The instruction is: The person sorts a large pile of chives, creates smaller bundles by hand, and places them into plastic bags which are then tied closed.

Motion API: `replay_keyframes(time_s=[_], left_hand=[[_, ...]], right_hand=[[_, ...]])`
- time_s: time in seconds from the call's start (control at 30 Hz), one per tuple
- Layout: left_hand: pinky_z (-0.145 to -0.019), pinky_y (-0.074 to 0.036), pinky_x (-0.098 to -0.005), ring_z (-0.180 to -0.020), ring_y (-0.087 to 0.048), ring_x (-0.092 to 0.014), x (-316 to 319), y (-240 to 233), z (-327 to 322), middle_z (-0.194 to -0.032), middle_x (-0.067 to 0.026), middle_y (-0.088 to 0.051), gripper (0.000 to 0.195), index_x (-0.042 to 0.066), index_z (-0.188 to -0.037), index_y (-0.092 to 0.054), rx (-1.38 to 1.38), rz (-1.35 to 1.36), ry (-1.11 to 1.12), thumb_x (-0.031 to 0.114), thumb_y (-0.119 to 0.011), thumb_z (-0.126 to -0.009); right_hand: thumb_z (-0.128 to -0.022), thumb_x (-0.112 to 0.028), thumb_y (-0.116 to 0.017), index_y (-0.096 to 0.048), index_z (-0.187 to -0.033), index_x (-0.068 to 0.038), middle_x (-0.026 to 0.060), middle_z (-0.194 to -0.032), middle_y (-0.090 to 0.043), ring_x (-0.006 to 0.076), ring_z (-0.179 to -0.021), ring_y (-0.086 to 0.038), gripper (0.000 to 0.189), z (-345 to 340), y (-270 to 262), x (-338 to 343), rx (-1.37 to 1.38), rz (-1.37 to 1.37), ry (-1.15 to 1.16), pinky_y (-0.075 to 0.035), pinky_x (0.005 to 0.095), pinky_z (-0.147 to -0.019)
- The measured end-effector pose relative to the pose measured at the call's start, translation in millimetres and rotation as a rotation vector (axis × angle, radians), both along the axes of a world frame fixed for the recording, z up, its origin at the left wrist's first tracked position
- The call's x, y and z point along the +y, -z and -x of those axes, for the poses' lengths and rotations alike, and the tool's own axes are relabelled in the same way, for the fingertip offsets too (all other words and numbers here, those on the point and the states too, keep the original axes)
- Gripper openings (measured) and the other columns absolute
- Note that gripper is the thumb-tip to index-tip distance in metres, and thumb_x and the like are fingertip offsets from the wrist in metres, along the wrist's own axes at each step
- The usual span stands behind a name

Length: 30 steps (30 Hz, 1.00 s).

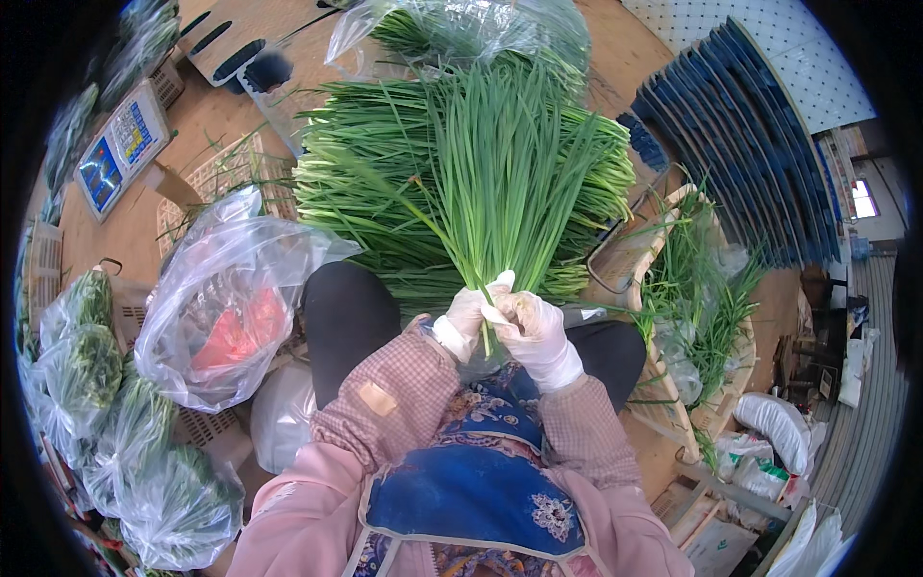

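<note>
A fanned bunch of green garlic chives (505,180) stands with its pale stem ends toward me. Both hands wear thin whitish gloves. My left hand (465,321) grips the stem ends from the left. Fingers curled, my right hand (537,332) meets it from the right and pinches at the base of the bunch; a few stems poke out below, between the hands. Behind the bunch lies a large heap of chives (360,159), leaves and cut ends in layers. At the top, a clear plastic bag (469,36) covers more chives.
An open clear bag with something red inside (238,332) is at the left, near filled bags of greens (173,505). A digital scale (122,148) stands upper left. At the right are a basket of loose chives (638,288) and stacked dark blue panels (735,144).
</note>
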<state>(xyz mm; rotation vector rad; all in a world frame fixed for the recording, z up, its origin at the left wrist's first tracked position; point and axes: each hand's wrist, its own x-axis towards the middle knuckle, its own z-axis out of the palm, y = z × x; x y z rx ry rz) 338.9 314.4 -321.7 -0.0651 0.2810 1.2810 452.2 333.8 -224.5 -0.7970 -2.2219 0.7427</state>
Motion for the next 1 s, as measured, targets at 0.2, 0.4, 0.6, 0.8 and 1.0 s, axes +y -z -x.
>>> replay_keyframes(time_s=[0.2,0.4,0.6,0.8,1.0], left_hand=[[-0.083,-0.054,-0.0423,-0.095,-0.064,-0.026,-4,-14,-4,-0.114,-0.0142,-0.061,0.033,0.002,-0.122,-0.051,0.143,0.183,-0.009,0.018,-0.055,-0.093],[-0.086,-0.052,-0.0419,-0.1,-0.061,-0.026,-4,-29,-8,-0.117,-0.0109,-0.059,0.036,0.008,-0.125,-0.048,-0.069,0.086,-0.056,0.031,-0.042,-0.098],[-0.079,-0.054,-0.0377,-0.088,-0.065,-0.024,-9,-23,-4,-0.102,-0.0127,-0.064,0.044,0.003,-0.118,-0.052,-0.057,0.197,-0.108,0.039,-0.038,-0.098],[-0.087,-0.046,-0.0539,-0.104,-0.056,-0.037,-12,-27,4,-0.12,-0.0164,-0.056,0.072,0.007,-0.13,-0.045,-0.147,0.066,0.085,0.065,-0.035,-0.088],[-0.083,-0.051,-0.0549,-0.102,-0.06,-0.034,-11,-24,-5,-0.119,-0.0152,-0.057,0.066,0.007,-0.131,-0.044,-0.115,0.096,-0.062,0.059,-0.041,-0.09]], right_hand=[[-0.092,-0.016,-0.056,-0.057,-0.106,-0.001,0.0055,-0.086,-0.063,0.0075,-0.059,-0.054,0.02,-40,-49,30,0.789,0.316,0.503,-0.045,0.0179,-0.049],[-0.088,-0.012,-0.061,-0.026,-0.141,-0.003,0.0124,-0.126,-0.048,0.018,-0.106,-0.052,0.064,-75,23,53,0.493,0.713,0.472,-0.045,0.0276,-0.087],[-0.082,-0.002,-0.065,-0.031,-0.139,-0.001,0.0098,-0.127,-0.051,0.0169,-0.111,-0.052,0.066,-5,51,32,0.346,0.738,0.388,-0.042,0.027,-0.095],[-0.085,0.003,-0.054,-0.049,-0.119,0.001,0.009,-0.111,-0.059,0.0161,-0.097,-0.058,0.035,-36,60,39,0.678,1.094,0.446,-0.046,0.0281,-0.087],[-0.087,-0.009,-0.055,-0.051,-0.119,0.001,0.0084,-0.108,-0.06,0.0162,-0.101,-0.056,0.034,-19,48,32,0.635,1.007,0.462,-0.041,0.0288,-0.092]])
